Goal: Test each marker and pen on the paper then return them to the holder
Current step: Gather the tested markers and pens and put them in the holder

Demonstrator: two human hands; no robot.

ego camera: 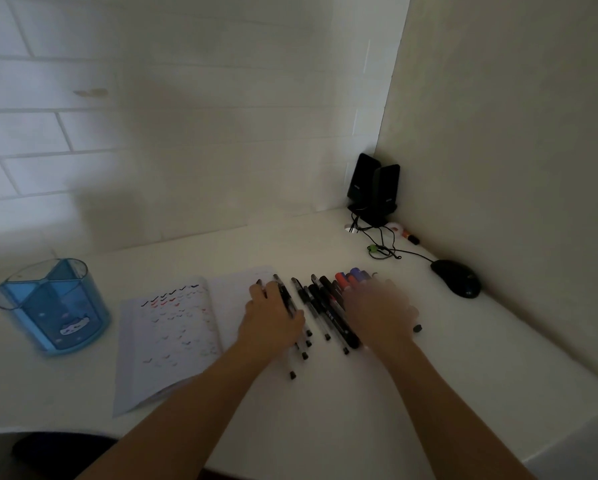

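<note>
Both hands lay flat and spread on the row of pens and markers between them, left hand pressing several pens, blurred right hand gripping nothing I could confirm, likely gathering them for the empty blue holder far left beyond the marked paper; no legible writing.

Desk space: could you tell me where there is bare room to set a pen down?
Free: the strip between the blue holder and paper, and the near edge right of the forearms. Crowded: the pens under both hands, and the mouse corner.
</note>
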